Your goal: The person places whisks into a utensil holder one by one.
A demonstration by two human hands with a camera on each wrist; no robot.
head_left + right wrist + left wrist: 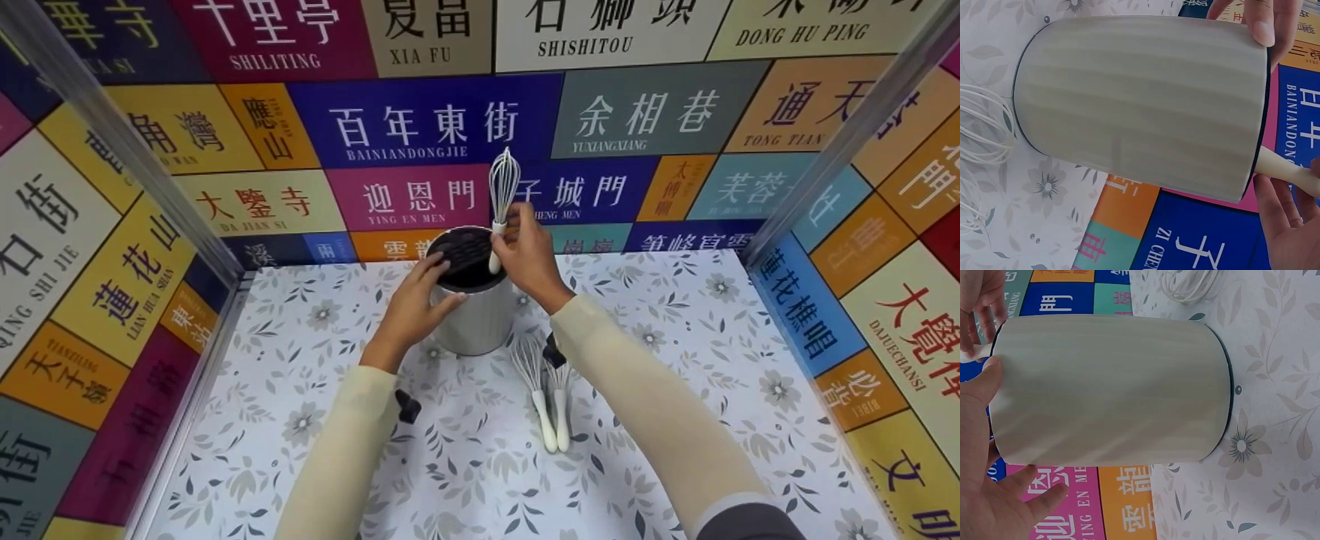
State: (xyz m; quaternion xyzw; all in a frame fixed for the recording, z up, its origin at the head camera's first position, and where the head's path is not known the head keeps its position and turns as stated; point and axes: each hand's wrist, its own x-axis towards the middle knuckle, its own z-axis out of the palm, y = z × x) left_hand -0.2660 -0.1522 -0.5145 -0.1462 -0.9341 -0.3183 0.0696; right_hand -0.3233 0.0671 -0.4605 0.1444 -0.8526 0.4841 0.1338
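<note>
Multicoloured, lettered panels (424, 124) cover the back wall (480, 86), left wall (97, 330) and right wall (877, 300), with clear strips (139, 150) between, around a white, floral-patterned table (465, 480).

Wears plain cream left sleeve (334, 457) and matching right sleeve (660, 397), both long, running to the wrists at their far ends, lightly creased. At near end of the right one, shows pale grey band (716, 506), then dark charcoal cloth (754, 523). Carries small black fitting (407, 407) on left wrist, black counterpart (553, 351) on right, details too small to make out.
</note>
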